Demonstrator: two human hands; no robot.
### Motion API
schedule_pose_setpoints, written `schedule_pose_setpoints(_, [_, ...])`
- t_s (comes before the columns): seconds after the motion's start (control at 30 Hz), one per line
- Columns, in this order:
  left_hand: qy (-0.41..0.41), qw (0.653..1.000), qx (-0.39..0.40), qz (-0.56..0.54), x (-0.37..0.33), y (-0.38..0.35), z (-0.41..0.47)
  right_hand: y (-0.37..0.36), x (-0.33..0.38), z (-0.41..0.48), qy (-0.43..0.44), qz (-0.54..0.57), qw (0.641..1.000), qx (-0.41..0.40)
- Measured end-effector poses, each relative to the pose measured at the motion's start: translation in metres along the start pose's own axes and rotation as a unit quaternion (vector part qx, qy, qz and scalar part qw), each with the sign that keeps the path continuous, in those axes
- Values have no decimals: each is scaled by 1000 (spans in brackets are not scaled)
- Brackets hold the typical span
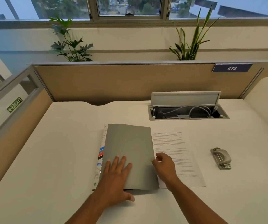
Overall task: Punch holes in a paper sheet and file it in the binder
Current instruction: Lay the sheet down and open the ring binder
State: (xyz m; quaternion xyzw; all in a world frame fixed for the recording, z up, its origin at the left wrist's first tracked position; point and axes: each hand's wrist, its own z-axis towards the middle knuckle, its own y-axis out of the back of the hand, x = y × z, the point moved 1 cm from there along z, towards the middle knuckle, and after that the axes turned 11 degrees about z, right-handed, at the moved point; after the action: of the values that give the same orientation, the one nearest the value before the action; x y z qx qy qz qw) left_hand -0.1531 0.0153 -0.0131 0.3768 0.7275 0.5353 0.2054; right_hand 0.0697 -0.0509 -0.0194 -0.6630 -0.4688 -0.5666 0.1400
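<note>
A grey binder [130,146] lies shut on the white desk, its spine label with coloured marks along the left edge. My left hand [117,178] rests flat on the lower part of the cover, fingers spread. My right hand [164,165] pinches the binder cover's right edge, over a printed paper sheet [178,152] that lies flat just right of the binder. A grey metal hole punch [221,158] sits further right, apart from both hands.
An open cable box [188,112] with a raised lid is sunk into the desk [65,143] at the back right. Tan partition panels [113,81] close the desk at the back and left. Plants stand behind the partition.
</note>
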Motion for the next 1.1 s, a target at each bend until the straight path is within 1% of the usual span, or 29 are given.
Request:
schedule_pose_setpoints(0.07, [5, 1000, -8, -5, -2, -1, 0, 1, 4, -8, 35, 11, 999, 1])
schedule_pose_setpoints(0.1, [8, 999, -28, -18, -1, -3, 1, 1, 7, -11, 53, 25, 998, -2])
schedule_pose_setpoints(0.17, [6, 994, -91, -59, 1, -9, 0, 1, 8, -15, 68, 63, 995, -24])
schedule_pose_setpoints(0.2, [3, 990, -114, -81, 3, -12, -2, 0, 8, -17, 65, 87, 993, -47])
schedule_pose_setpoints(0.27, [-4, 985, -127, -114, 6, -18, -7, -2, 6, -17, 40, 138, 985, -94])
schedule_pose_setpoints(0.33, [-8, 978, -153, -139, 10, -18, -12, -5, 3, -18, 25, 157, 983, -94])
schedule_pose_setpoints(0.37, [-8, 974, -170, -149, 14, -16, -15, -7, 1, -19, 37, 131, 988, -72])
schedule_pose_setpoints(0.4, [-8, 970, -184, -159, 17, -16, -18, -9, -3, -19, 66, 82, 994, -39])
schedule_pose_setpoints(0.47, [-8, 959, -216, -185, 25, -18, -25, -14, -5, -21, 112, -5, 993, 34])
schedule_pose_setpoints(0.53, [-7, 945, -248, -213, 33, -24, -31, -19, -8, -23, 135, -33, 986, 88])
schedule_pose_setpoints(0.6, [-7, 929, -283, -238, 40, -29, -37, -24, -12, -22, 154, -68, 980, 107])
schedule_pose_setpoints(0.67, [4, 908, -312, -279, 46, -28, -46, -28, -17, -20, 178, -137, 968, 112])
schedule_pose_setpoints(0.73, [29, 880, -334, -338, 53, -25, -55, -33, -20, -20, 200, -219, 948, 118])
schedule_pose_setpoints(0.8, [65, 842, -362, -394, 59, -20, -65, -38, -23, -20, 211, -270, 932, 119])
schedule_pose_setpoints(0.87, [106, 791, -408, -444, 60, -12, -75, -42, -25, -21, 219, -295, 923, 116])
schedule_pose_setpoints(0.93, [174, 739, -470, -451, 61, -4, -86, -47, -26, -21, 215, -317, 917, 114])
schedule_pose_setpoints(0.97, [224, 708, -495, -451, 64, -2, -90, -48, -25, -21, 211, -327, 914, 111])
schedule_pose_setpoints(1.07, [351, 590, -547, -479, 81, -5, -98, -51, -21, -21, 205, -352, 907, 105])
schedule_pose_setpoints(1.1, [387, 566, -544, -483, 89, -6, -101, -51, -21, -21, 206, -356, 906, 104])
